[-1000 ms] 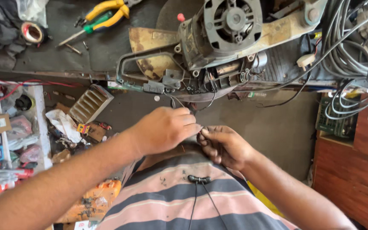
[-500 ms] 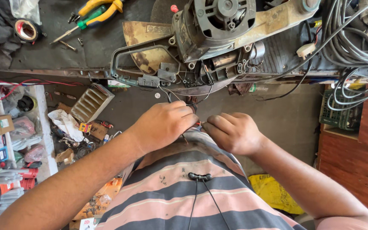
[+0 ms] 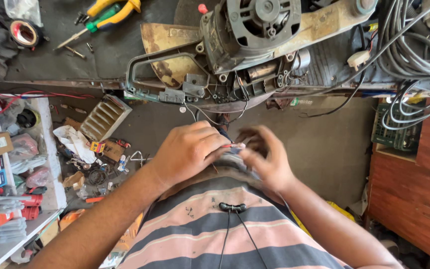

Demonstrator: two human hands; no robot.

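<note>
A dismantled power tool (image 3: pixel 235 55) with a grey motor housing, a rusty blade guard and a loop handle lies at the edge of the dark workbench (image 3: pixel 110 55). Thin wires (image 3: pixel 210 112) hang from it down toward me. My left hand (image 3: pixel 187 152) pinches a thin red wire end (image 3: pixel 232 146) between thumb and fingers, close above my striped shirt. My right hand (image 3: pixel 267 159) meets it from the right, blurred, its fingertips on the same wire end.
On the bench lie yellow-handled pliers (image 3: pixel 113 11), a screwdriver, a tape roll (image 3: pixel 24 33) and coiled grey cables (image 3: pixel 414 40). The floor at left holds a vent grille (image 3: pixel 104 117), scrap parts and boxes on a white shelf (image 3: pixel 51 164). A red-brown cabinet (image 3: pixel 411 194) stands at right.
My right hand has opened from a closed fist and moved slightly up to the wire end. My left hand stays pinched on the wire. The view has shifted a little.
</note>
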